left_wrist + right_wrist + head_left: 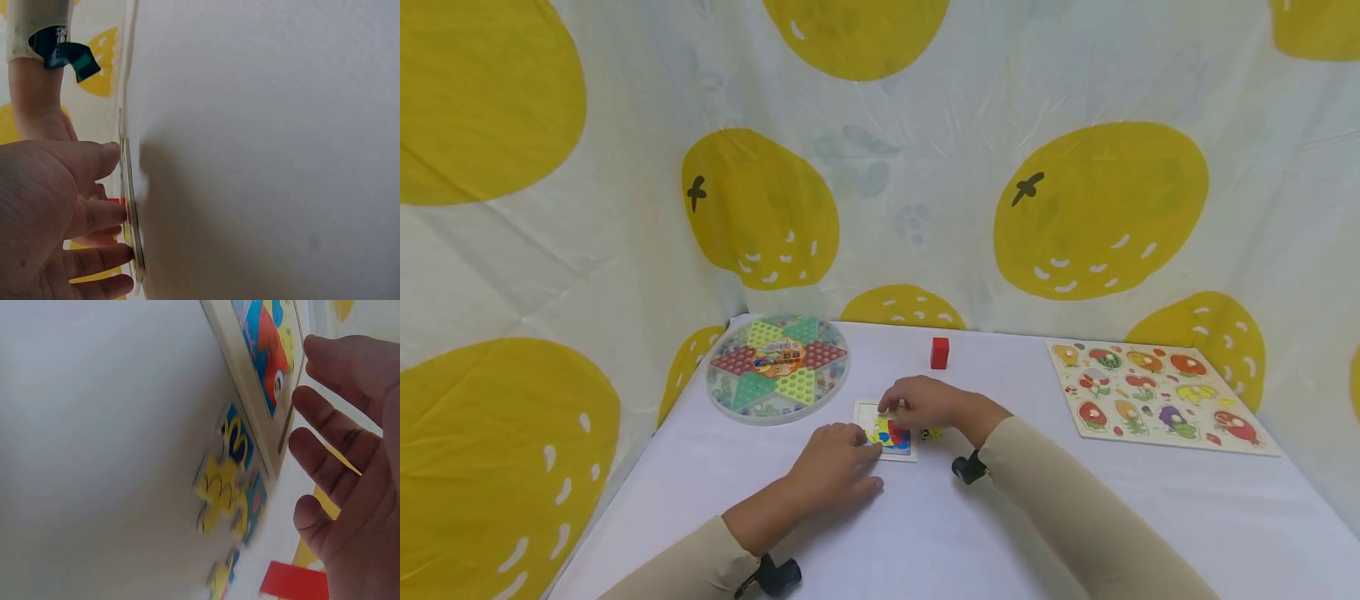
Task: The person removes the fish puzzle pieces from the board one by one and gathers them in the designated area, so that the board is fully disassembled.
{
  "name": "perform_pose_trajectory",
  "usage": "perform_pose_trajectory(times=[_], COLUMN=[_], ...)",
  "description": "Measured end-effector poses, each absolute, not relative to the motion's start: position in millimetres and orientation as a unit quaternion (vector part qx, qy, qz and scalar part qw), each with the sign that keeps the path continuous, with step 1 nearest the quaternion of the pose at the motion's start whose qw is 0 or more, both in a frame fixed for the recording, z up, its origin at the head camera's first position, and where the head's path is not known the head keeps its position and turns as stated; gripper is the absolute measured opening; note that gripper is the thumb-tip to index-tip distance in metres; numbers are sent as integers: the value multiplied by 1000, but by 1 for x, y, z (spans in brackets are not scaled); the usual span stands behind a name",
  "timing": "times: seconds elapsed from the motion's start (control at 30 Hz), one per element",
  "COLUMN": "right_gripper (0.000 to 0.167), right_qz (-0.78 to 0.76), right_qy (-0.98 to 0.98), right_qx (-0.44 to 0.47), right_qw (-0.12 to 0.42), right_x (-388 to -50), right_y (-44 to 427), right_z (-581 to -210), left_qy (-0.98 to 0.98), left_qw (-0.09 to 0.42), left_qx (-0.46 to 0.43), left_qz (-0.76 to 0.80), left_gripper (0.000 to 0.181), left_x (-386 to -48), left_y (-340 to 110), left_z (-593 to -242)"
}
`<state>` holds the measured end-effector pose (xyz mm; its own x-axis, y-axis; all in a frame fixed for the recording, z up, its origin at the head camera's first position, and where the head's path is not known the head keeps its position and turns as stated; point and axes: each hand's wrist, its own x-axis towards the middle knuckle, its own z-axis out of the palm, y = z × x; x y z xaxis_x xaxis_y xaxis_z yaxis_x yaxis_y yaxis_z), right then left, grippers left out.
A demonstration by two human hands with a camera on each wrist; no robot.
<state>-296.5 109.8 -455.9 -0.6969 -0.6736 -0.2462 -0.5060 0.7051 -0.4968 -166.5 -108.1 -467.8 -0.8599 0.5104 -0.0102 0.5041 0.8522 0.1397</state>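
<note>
A small jigsaw puzzle in a pale wooden frame (904, 457) lies on the table, partly filled with yellow, red and blue pieces. My left hand (831, 467) rests at its left side, and its fairly straight fingers touch the frame's edge (135, 219) in the left wrist view. Over the far part of the frame hovers my right hand (925, 402), fingers loosely bent; the right wrist view shows nothing held between them. Several loose puzzle pieces (219, 484) lie beside the frame, half hidden by the right wrist in the head view.
Behind the frame stands a red block (939, 353). A round Chinese checkers board (778, 369) lies at the back left. At the right is a fruit-and-vegetable board puzzle (1157, 398). A fruit-patterned curtain (917, 208) hangs around the table.
</note>
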Motion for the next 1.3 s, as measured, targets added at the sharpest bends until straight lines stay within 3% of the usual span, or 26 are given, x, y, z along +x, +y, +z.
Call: perform_pose_trajectory(times=[0.3,1.3], right_gripper=[30,31], right_qz=[-189,-235], right_qy=[894,889], right_qx=[-345,-320], right_qw=[214,227], right_x=[-294,-296], right_y=[93,99], right_z=[-457,-462], left_qy=[964,961], left_qw=[22,60], left_qx=[262,266], left_qz=[45,48], left_gripper=[53,56], left_x=[-167,-170], left_y=[-108,-110], left_z=[-471,-464])
